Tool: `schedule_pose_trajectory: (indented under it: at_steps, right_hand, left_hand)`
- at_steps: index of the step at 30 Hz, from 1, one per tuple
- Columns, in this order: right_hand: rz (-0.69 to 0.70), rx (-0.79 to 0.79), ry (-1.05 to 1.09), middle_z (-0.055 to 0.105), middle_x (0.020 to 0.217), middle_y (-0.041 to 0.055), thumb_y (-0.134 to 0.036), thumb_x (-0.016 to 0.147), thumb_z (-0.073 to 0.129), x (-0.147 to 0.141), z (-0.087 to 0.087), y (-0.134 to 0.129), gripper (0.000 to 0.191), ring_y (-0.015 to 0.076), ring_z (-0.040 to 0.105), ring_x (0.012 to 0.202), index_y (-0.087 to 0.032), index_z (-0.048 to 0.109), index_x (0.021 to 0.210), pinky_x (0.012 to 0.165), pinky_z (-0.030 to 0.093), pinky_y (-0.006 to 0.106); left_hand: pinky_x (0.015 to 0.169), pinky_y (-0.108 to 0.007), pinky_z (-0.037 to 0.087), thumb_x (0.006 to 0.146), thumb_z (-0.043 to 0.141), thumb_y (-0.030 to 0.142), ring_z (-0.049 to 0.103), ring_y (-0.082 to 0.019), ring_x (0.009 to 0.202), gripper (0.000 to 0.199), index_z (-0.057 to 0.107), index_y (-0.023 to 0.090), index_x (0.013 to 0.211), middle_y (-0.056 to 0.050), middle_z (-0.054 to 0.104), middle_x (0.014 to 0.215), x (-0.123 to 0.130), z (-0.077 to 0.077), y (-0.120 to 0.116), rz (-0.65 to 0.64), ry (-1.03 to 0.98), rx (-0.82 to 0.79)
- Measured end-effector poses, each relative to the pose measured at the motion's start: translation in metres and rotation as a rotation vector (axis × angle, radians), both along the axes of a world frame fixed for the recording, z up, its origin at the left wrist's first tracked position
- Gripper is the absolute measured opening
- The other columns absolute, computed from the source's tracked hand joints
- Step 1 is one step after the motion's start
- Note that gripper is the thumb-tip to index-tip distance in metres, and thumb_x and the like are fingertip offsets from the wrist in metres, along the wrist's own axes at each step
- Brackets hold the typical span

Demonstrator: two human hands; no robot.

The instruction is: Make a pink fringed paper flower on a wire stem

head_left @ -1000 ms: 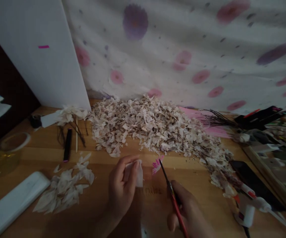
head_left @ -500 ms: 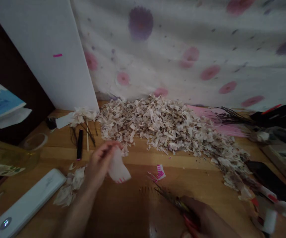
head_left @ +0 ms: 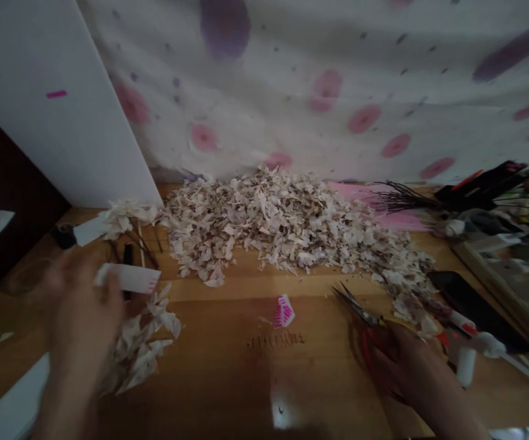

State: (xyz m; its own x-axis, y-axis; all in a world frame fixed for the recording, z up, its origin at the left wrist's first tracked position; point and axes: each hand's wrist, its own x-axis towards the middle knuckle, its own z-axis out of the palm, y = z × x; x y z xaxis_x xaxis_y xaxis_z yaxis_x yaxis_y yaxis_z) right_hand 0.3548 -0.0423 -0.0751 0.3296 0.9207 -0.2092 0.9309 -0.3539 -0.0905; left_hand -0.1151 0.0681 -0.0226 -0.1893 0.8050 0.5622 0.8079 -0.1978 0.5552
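Observation:
My left hand (head_left: pixel 83 299), blurred by motion, holds a white paper strip (head_left: pixel 132 278) with pink marks at its right end. Below that strip lie white petal-like pieces (head_left: pixel 142 342). At the right, my right hand (head_left: pixel 395 360) grips red-handled scissors (head_left: pixel 358 307), their blades slightly apart and pointing up and left. Between my hands a small white scrap with pink stripes (head_left: pixel 284 311) rests on the wooden table (head_left: pixel 218 379), just above a row of small dark marks (head_left: pixel 277 340).
A wide heap of pale shreds (head_left: pixel 273 220) runs along the back. Dark thin stems (head_left: pixel 399 197) lie on pink sheeting behind it. A black phone (head_left: pixel 475 305) and a white tube (head_left: pixel 466 365) are at the right. A white board (head_left: pixel 76 110) stands at the left.
My left hand has moved left with the paper strip, over to the left side. My right hand has shifted right and up with the scissors, away from the striped scrap. The view has shifted right.

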Motion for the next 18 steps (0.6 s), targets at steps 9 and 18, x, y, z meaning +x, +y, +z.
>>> schedule_pose_trajectory:
  at_steps: [9, 18]
  right_hand:
    - [0.188, -0.009, -0.042, 0.072, 0.087, 0.016, -0.026, 0.088, 0.05, 0.005, -0.009, -0.001, 0.022, 0.0298, 0.069, 0.077, -0.013, 0.066, 0.098, 0.066, 0.042, 0.034]
    - [0.116, 0.043, -0.049, 0.074, 0.097, 0.0223, -0.027, 0.089, 0.053, -0.004, -0.016, -0.001, 0.031, 0.0367, 0.072, 0.092, -0.008, 0.067, 0.109, 0.079, 0.051, 0.042]
  left_hand:
    - [0.104, -0.051, 0.056, 0.093, 0.059, 0.005, 0.065, -0.03, 0.125, 0.038, 0.073, 0.027, 0.12, -0.011, 0.068, 0.132, 0.164, -0.041, -0.005, -0.846, 0.263, -0.413]
    - [0.111, -0.062, 0.045, 0.093, 0.068, 0.016, 0.05, -0.038, 0.138, 0.01, 0.078, 0.018, 0.096, -0.017, 0.061, 0.143, 0.178, -0.034, 0.016, -0.928, 0.606, -0.443]
